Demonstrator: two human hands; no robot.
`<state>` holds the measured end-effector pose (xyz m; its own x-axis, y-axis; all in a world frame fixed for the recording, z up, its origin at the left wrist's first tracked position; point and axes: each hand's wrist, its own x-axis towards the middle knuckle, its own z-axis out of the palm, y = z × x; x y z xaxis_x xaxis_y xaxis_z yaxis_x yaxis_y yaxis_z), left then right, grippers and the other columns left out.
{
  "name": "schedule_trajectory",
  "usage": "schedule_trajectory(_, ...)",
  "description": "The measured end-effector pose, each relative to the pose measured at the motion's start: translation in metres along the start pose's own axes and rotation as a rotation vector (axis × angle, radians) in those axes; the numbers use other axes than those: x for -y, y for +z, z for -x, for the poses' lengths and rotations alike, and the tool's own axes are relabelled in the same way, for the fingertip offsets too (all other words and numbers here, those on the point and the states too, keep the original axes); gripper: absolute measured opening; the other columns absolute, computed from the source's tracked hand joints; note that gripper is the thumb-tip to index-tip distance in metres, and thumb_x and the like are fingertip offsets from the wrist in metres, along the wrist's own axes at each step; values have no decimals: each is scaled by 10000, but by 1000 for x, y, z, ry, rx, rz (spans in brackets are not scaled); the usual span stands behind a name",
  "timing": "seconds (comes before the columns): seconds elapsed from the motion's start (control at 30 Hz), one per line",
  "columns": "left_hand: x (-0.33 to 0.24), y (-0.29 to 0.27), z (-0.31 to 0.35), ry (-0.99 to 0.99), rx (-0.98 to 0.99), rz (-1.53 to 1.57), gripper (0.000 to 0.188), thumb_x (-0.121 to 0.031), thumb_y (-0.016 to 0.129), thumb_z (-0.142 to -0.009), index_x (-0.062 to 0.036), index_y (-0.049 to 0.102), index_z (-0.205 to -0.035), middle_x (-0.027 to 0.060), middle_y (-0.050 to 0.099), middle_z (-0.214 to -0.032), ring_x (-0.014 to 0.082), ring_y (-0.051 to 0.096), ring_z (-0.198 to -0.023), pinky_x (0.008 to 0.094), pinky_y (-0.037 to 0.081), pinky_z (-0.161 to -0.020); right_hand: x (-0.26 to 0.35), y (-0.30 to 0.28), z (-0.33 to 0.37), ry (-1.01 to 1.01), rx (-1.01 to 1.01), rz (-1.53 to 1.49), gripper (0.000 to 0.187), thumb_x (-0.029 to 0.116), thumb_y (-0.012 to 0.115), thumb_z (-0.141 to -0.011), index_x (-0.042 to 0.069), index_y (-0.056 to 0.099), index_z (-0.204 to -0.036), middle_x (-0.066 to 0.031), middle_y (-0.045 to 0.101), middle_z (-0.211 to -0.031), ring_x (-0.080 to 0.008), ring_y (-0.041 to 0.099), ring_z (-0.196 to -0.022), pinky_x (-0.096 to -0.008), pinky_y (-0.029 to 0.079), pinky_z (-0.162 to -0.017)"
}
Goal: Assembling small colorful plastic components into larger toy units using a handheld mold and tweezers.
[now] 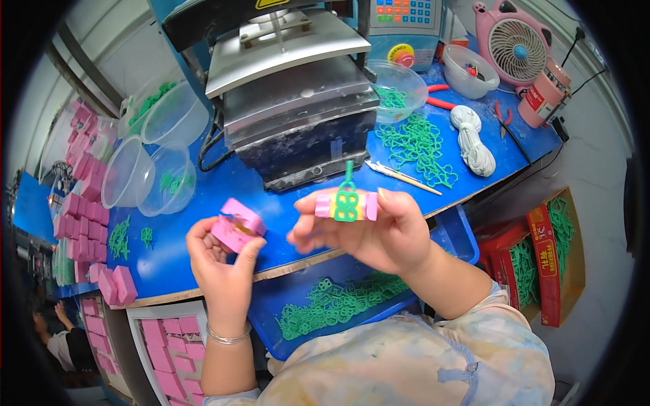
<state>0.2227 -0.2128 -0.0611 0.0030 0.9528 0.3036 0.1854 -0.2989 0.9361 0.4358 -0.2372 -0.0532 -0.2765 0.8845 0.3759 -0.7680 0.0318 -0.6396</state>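
a: l hand point(227, 260) is closed round a pink mould block point(237, 225), held above the desk's point(284, 203) front edge.
b: r hand point(379, 233)?
a: fingers pinched on a 2nd pink block point(342, 205), w/ a green plastic piece point(347, 201) seated on its face, stem up.
b: risk?
a: the green piece could be knocked loose if the grip is tilted; likely lost in the blue tray point(460, 237) below, among the green scraps point(338, 301).

Bright, even light; fisheye-bent, dark-rimmed edges.

Pink mould block point(237, 226) in left hand point(220, 260), green-filled block point(346, 205) in right hand point(379, 233)
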Motion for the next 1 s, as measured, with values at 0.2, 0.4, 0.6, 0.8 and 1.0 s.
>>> schedule_trajectory(0.2, -17, -5, -4, 278, -47, -617, 657, -328, 735, -697, 8, 450, -1184, 159, 434, -1164, 263, 470, -1021, 363, 393, -851, 0, 3, 9, 331, 46, -417, 600, 397, 256, -889, -46, 437, -1250, -165, 553, -1125, -271, 515, -1064, -393, 390, -921)
schedule_trajectory(0.4, -45, 8, 16, 680, 237, -609, 526, -352, 776, -619, -25, 560, -970, 113, 549, -960, 293, 505, -919, 393, 387, -821, -20, 13, 23, 408, -32, -169, 500, 368, 297, -937, -25, 516, -1155, -127, 558, -1122, -218, 524, -1040, -352, 399, -896)
schedule_trajectory(0.6, -30, 5, 31, 436, 338, -229, 326, -97, 780, -623, -29, 548, -843, 91, 582, -826, 241, 549, -746, 334, 428, -716, -11, 21, 28, 430, -150, 375, 476, 356, 384, -936, 3, 389, -1254, -78, 579, -926, -122, 561, -740, -243, 452, -641)
schedule_trajectory(0.8, -31, 8, 43, -96, 320, 293, 231, -14, 713, -724, -9, 524, -857, 93, 600, -842, 135, 563, -767, 243, 450, -699, -7, 23, 32, 424, -96, 395, 460, 257, 487, -905, 16, 353, -1273, -46, 550, -842, -85, 521, -630, -193, 422, -537)
schedule_trajectory(1.0, -21, -3, 39, -490, 494, 538, 201, -222, 546, -900, -33, 515, -839, 35, 591, -743, 74, 537, -651, 205, 439, -611, -14, 15, 27, -74, 91, 934, 219, 107, 556, -870, 30, 562, -1074, 15, 530, -826, -34, 473, -618, -192, 395, -536)
